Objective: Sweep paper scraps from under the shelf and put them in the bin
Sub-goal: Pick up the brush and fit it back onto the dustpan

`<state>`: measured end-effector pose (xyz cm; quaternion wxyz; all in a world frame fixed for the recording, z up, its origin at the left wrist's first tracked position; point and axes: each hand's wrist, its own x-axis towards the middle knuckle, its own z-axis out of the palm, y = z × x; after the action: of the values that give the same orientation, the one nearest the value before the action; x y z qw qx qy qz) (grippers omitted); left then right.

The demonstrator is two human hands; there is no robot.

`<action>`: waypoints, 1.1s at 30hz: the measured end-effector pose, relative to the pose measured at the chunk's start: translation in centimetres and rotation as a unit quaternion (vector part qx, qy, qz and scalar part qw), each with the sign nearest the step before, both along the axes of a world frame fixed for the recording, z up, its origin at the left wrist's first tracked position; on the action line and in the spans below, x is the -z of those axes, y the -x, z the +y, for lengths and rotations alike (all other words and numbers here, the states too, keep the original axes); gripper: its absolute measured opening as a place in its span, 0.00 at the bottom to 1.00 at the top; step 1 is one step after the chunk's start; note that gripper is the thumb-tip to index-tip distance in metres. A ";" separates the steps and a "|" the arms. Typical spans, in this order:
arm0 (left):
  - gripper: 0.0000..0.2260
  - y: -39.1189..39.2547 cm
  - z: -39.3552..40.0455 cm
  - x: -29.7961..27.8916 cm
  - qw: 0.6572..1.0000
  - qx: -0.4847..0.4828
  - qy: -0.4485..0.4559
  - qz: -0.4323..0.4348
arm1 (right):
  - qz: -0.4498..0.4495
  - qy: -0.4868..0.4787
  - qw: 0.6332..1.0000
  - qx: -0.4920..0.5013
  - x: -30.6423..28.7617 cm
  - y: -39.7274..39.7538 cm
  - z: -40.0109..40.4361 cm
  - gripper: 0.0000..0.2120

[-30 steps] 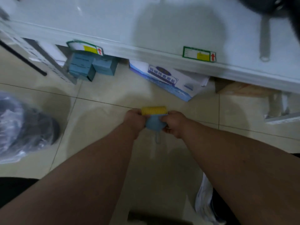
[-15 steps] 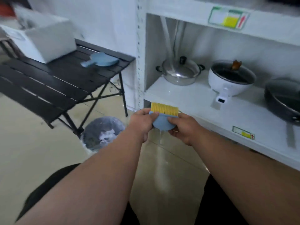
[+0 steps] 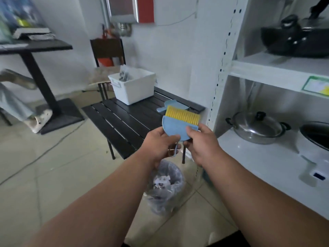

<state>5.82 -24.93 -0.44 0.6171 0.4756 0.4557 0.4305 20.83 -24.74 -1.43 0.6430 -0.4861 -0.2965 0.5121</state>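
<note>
change: both hands have lifted the brush higher since half a second ago; it now sits in front of the black table instead of the shelf edge.
bin (image 3: 164,189): on the floor below the hands, lined with a bag, paper scraps (image 3: 161,181) inside.
left hand (image 3: 159,145): fingers curled round the brush's lower left edge and loop.
right hand (image 3: 201,141): pinching the blue body, thumb on its face.
brush (image 3: 179,124): blue, yellow bristles up.
table (image 3: 124,120): carries a blue dustpan (image 3: 170,105) and a white tub (image 3: 132,85).
shelf (image 3: 267,157): right, holding pots.
</note>
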 end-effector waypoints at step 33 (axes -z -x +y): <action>0.15 2.9 32.0 8.6 0.900 -0.014 -0.245 0.361 | -0.291 -0.027 0.953 0.079 9.9 -4.1 33.0 0.12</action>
<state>2.88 7.12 -9.03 0.2684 0.7278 0.5340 0.3362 24.92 8.23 -11.34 0.5806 -0.6184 -0.4448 0.2876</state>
